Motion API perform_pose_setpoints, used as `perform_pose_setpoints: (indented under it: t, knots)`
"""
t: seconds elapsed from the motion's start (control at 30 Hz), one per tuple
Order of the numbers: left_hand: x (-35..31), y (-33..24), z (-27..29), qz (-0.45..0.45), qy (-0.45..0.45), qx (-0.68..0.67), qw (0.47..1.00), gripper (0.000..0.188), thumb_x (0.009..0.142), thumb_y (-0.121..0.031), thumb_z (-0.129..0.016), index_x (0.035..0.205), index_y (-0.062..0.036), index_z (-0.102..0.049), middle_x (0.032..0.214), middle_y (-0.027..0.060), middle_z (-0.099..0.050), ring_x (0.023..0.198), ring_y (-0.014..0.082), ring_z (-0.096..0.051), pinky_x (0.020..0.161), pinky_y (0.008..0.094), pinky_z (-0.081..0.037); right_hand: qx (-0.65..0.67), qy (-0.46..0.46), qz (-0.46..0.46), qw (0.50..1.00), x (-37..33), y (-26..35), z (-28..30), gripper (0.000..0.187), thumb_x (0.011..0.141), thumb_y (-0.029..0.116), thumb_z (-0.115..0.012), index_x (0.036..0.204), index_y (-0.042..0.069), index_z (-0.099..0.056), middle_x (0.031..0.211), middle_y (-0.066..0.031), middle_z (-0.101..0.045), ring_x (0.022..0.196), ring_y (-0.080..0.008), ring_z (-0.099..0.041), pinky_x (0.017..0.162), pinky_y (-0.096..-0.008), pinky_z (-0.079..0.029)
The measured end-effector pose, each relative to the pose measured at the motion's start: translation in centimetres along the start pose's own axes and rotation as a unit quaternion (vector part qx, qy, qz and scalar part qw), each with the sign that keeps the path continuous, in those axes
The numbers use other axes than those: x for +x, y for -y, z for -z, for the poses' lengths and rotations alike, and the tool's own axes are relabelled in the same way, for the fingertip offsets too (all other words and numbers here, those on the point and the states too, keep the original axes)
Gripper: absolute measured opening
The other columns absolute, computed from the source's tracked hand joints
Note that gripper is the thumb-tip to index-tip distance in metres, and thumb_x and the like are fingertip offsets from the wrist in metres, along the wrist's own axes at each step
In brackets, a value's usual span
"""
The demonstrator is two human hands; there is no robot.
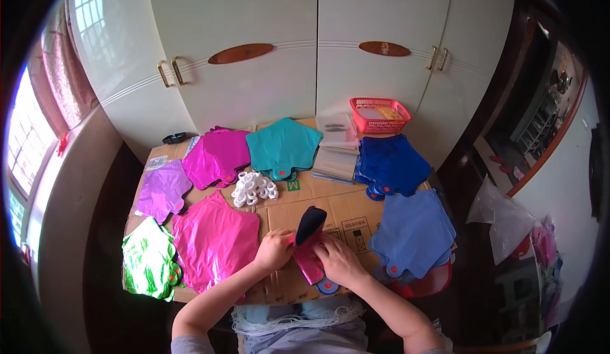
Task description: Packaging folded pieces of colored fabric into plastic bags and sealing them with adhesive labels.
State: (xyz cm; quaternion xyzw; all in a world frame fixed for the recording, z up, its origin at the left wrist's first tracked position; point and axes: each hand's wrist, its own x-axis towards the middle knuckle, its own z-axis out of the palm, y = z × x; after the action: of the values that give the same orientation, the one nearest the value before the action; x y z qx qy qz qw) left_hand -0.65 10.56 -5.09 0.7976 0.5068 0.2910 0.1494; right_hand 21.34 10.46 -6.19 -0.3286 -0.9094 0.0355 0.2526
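Note:
Just above the cardboard near the table's front, both my hands hold a folded stack of foil pieces (309, 266), pink and shiny outside, with a dark navy fold on top. My left hand (275, 251) is closed on its left edge, fingertips pinching. My right hand (341, 262) grips the right side, fingers bent over the pink foil. Below it pokes out a blue round tab (327, 286) with a red dot. Left of my left hand lies a pile of pink foil pieces (213, 243). Greyish-blue pieces (413, 233) are stacked to the right.
Magenta (219, 154), teal (284, 145), dark blue (394, 163), purple (162, 190) and green (150, 255) foil piles ring the cardboard (286, 217). White rings (254, 189) are heaped mid-table. Clear plastic sleeves (337, 154) and a red basket (379, 124) stand by the cabinet (241, 11).

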Motion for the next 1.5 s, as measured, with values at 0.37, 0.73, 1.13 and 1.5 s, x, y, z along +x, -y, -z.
perform_pose_setpoints:
  t: [0.37, 0.73, 1.13, 1.5]
  knots:
    - [0.0, -0.5, 0.6, -0.059, 0.011, 0.069, 0.996, 0.020, 0.071, -0.010, -0.065, 0.091, -0.0109, -0.065, 0.081, 0.0063, -0.060, 0.084, 0.0273, -0.059, 0.078, 0.0395, -0.045, -0.003, -0.034, -0.027, 0.999, 0.2, 0.2, 0.1, 0.039, 0.080, 0.012, -0.056, 0.114, -0.005, -0.051, 0.117, -0.0207, -0.052, 0.114, -0.0340, -0.050, 0.096, -0.0411, -0.043]
    - [-1.4, -1.1, 1.4, -0.214, -0.014, 0.215, 0.953, 0.030, 0.074, -0.013, -0.058, 0.103, -0.0075, -0.066, 0.098, 0.0009, -0.068, 0.094, 0.0134, -0.061, 0.077, 0.0307, -0.043, -0.040, -0.013, -0.074, 0.996, -0.8, -0.3, 0.2, 0.050, 0.081, 0.030, -0.060, 0.124, 0.006, -0.051, 0.124, -0.0117, -0.050, 0.122, -0.0288, -0.044, 0.102, -0.0433, -0.034]
    - [-2.7, -1.8, 1.0, -0.252, 0.025, 0.352, 0.901, 0.042, 0.078, -0.015, -0.054, 0.116, 0.0031, -0.060, 0.110, 0.0107, -0.064, 0.108, 0.0176, -0.058, 0.091, 0.0305, -0.041, -0.003, 0.048, -0.076, 0.996, -1.9, -1.6, 0.6, 0.048, 0.084, 0.031, -0.056, 0.127, 0.011, -0.053, 0.134, -0.0070, -0.042, 0.128, -0.0268, -0.037, 0.103, -0.0468, -0.030]
    - [-3.1, -2.0, 0.7, -0.226, 0.042, 0.351, 0.908, 0.042, 0.080, -0.017, -0.052, 0.118, 0.0016, -0.059, 0.116, 0.0135, -0.063, 0.111, 0.0199, -0.058, 0.093, 0.0322, -0.042, 0.186, -0.006, 0.033, 0.982, 3.1, -4.8, 1.6, 0.023, 0.083, 0.006, -0.058, 0.102, 0.009, -0.070, 0.105, -0.0064, -0.066, 0.097, -0.0213, -0.062, 0.085, -0.0334, -0.050]
